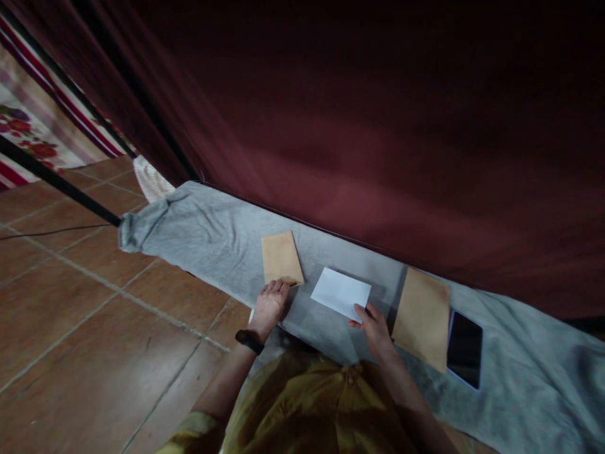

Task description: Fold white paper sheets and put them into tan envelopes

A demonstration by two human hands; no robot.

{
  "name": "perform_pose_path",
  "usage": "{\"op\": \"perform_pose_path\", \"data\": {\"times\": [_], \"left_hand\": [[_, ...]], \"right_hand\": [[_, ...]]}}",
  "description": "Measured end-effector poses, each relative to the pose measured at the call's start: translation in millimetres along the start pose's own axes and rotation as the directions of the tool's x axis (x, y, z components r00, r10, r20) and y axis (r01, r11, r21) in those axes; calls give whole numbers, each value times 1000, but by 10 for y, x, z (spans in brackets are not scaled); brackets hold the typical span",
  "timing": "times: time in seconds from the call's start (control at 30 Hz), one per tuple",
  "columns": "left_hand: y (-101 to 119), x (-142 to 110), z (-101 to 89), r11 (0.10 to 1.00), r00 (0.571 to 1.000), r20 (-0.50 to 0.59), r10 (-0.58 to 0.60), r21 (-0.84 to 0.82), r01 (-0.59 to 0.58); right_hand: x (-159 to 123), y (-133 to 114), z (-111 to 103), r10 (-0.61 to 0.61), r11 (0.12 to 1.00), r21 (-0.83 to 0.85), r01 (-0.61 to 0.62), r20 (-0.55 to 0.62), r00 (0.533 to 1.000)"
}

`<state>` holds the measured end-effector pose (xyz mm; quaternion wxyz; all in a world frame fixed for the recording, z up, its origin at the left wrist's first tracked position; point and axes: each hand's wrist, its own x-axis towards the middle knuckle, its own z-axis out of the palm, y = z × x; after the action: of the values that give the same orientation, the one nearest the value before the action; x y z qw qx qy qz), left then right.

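Note:
My right hand (372,325) pinches the lower right corner of a white sheet of paper (340,292), thumb on top. The sheet is held flat above the grey cloth, casting a shadow. At the near edge of a small brown envelope (282,257) is my left hand (271,304), its fingers curled over that edge. The left fingertips are partly hidden. A larger brown envelope (422,318) lies to the right of my right hand, with a dark-screened phone (465,349) beside it.
A grey cloth (212,224) covers the narrow surface under these things. Behind it hangs a dark red curtain (359,170). Dark poles (61,183) stand at the left, over a tiled floor (89,328). A thin cable (51,232) runs across the floor.

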<state>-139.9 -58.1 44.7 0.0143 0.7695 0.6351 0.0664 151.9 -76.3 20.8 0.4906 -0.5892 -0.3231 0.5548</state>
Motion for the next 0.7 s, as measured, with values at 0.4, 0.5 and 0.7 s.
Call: {"op": "perform_pose_path", "data": {"times": [0.4, 0.5, 0.7], "left_hand": [[762, 83, 255, 947, 995, -97, 16, -317, -46], [584, 101, 221, 942, 998, -58, 31, -332, -49], [495, -9, 207, 959, 999, -39, 4, -281, -15]], "right_hand": [[-106, -113, -179, -168, 963, -230, 138, -113, 979], [-200, -44, -234, -170, 939, -317, 134, -91, 981], [-350, 34, -251, -130, 947, -303, 105, -62, 990]]}}
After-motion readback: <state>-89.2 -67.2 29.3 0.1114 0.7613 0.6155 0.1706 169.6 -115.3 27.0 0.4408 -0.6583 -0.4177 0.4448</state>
